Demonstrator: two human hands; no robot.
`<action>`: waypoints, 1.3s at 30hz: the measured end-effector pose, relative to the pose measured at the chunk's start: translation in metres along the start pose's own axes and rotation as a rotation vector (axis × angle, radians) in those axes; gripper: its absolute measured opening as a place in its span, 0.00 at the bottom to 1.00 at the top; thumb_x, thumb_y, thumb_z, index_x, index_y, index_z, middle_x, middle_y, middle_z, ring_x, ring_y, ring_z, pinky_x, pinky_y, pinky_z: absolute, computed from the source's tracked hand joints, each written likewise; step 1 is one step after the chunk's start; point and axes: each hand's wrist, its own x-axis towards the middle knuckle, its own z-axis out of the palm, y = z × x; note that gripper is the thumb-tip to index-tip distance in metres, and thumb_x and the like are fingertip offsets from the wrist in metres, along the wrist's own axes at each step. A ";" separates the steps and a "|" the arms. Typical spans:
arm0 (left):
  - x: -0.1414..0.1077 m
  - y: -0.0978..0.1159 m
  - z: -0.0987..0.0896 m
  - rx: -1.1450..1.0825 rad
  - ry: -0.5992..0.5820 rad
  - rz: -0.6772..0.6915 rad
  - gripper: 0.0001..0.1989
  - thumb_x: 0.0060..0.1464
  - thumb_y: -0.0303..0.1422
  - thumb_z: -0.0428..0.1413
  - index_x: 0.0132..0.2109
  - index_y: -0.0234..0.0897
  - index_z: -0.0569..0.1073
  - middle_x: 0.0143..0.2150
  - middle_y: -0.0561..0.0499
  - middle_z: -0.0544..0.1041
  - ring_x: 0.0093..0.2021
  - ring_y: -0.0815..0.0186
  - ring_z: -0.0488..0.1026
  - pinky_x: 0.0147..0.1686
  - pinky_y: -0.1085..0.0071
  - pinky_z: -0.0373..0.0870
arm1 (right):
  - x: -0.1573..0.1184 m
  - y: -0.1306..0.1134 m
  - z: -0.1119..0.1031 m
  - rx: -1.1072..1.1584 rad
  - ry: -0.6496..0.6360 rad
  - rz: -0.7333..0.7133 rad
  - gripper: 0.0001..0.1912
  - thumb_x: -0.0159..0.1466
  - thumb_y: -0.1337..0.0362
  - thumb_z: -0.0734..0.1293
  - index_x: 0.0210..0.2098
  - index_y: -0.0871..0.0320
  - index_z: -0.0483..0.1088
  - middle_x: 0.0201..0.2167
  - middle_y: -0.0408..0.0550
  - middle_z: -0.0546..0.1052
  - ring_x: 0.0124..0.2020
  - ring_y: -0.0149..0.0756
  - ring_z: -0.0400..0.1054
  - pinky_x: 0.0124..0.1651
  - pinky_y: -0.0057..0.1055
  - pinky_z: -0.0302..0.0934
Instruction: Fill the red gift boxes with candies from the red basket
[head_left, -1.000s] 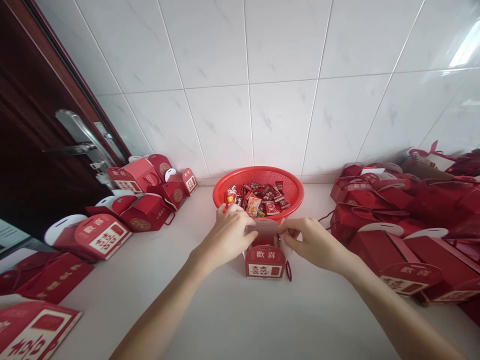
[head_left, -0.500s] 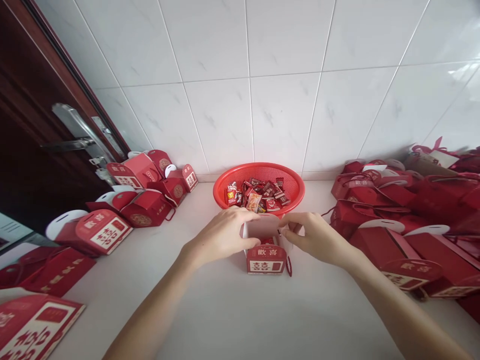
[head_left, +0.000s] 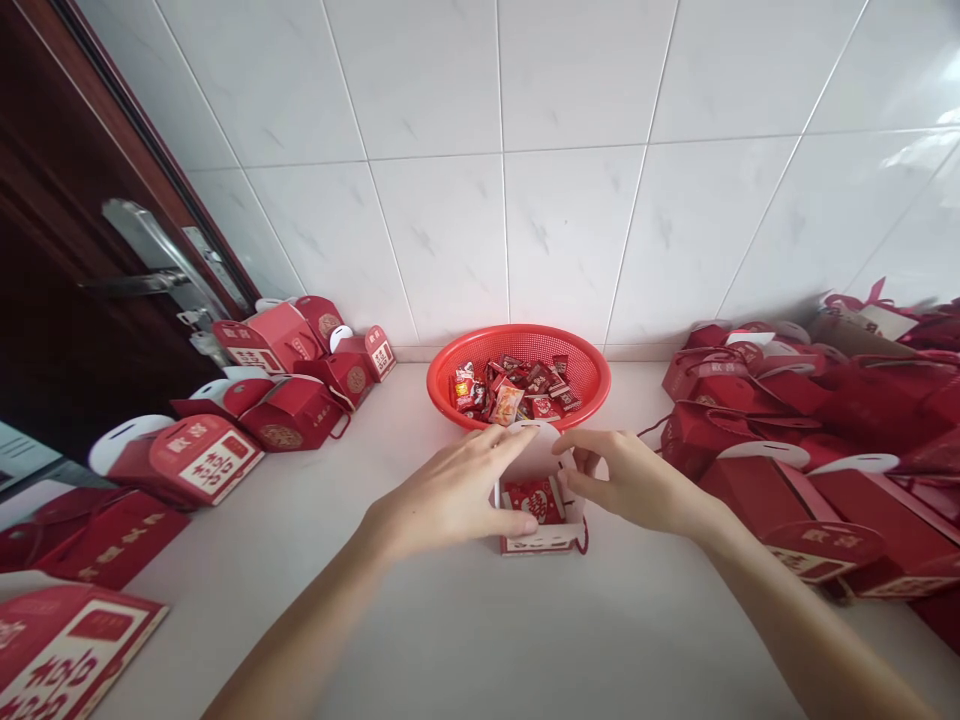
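Observation:
A small red-and-white paper box stands with its top unfolded in the middle of the white surface. Red wrapped packets show inside it, and a red cord hangs at its right side. My left hand is open at the box's left, thumb over the front flap, fingers by the back flap. At the right wall of the box, my right hand has its thumb and forefinger curled close together; whether they pinch the flap's edge is hard to tell.
Behind the box sits a red plastic basket of wrapped sweets, against the tiled wall. Closed red boxes line the left side, beside a dark door. Many more red boxes are heaped at the right.
The front flap of the box has folded outward and down, so the packets inside show more. My left hand's fingers have spread, and its thumb has moved right and down.

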 end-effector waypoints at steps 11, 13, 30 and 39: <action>0.001 -0.003 -0.002 -0.018 -0.022 0.071 0.45 0.54 0.51 0.61 0.73 0.60 0.48 0.76 0.52 0.49 0.74 0.47 0.50 0.65 0.52 0.60 | -0.002 -0.004 -0.002 -0.042 -0.038 -0.048 0.16 0.67 0.57 0.66 0.51 0.56 0.72 0.31 0.44 0.80 0.30 0.37 0.73 0.36 0.33 0.63; 0.002 -0.005 -0.001 -0.034 -0.002 0.095 0.45 0.54 0.50 0.61 0.73 0.57 0.50 0.76 0.49 0.51 0.74 0.45 0.50 0.65 0.50 0.60 | -0.004 -0.003 -0.003 -0.036 -0.030 -0.059 0.17 0.67 0.56 0.66 0.52 0.55 0.71 0.32 0.45 0.80 0.31 0.37 0.74 0.37 0.33 0.64; -0.010 -0.024 0.068 -0.495 0.364 0.196 0.38 0.53 0.42 0.64 0.68 0.44 0.61 0.72 0.42 0.56 0.73 0.48 0.51 0.70 0.53 0.54 | -0.037 0.050 0.054 0.518 0.037 -0.077 0.58 0.53 0.53 0.79 0.72 0.48 0.44 0.70 0.58 0.56 0.69 0.53 0.54 0.67 0.52 0.54; -0.014 -0.029 0.080 -0.594 0.442 0.283 0.34 0.56 0.41 0.62 0.67 0.43 0.61 0.70 0.42 0.61 0.70 0.50 0.58 0.68 0.54 0.58 | -0.030 0.047 0.065 0.561 0.084 -0.032 0.49 0.47 0.63 0.80 0.64 0.50 0.59 0.58 0.53 0.72 0.53 0.49 0.70 0.57 0.45 0.64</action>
